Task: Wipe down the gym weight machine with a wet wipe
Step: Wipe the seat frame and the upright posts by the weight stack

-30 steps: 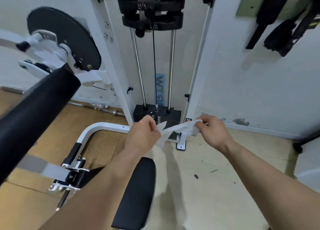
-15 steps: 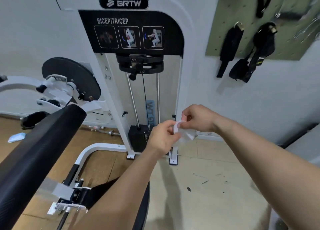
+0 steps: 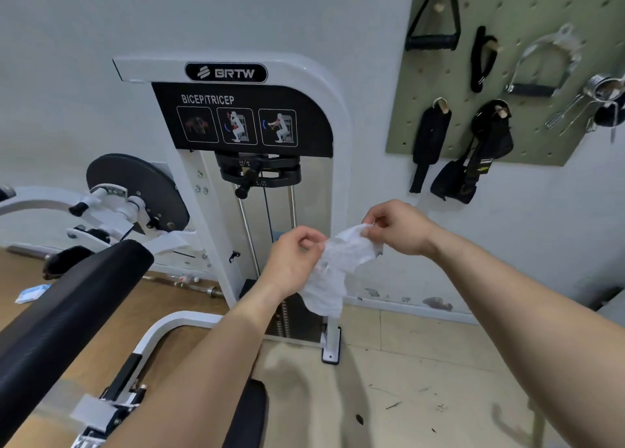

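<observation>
I hold the crumpled white wet wipe [image 3: 333,275] in mid-air, in front of the lower weight stack of the white-framed bicep/tricep gym weight machine [image 3: 324,86] and apparently clear of it. My left hand [image 3: 294,261] pinches its upper left edge and my right hand [image 3: 399,228] pinches its upper right corner. The rest hangs slack. Judgement: light, limp and damp, so liable to bunch or tear. It is best held by opposite corners, then folded into a flat pad.

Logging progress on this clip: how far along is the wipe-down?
Done: the wipe is out. In hand: the left hand and right hand pinch it in the air, partly unfolded, in front of the machine. Left: all the wiping, as the wipe touches no surface yet.
</observation>
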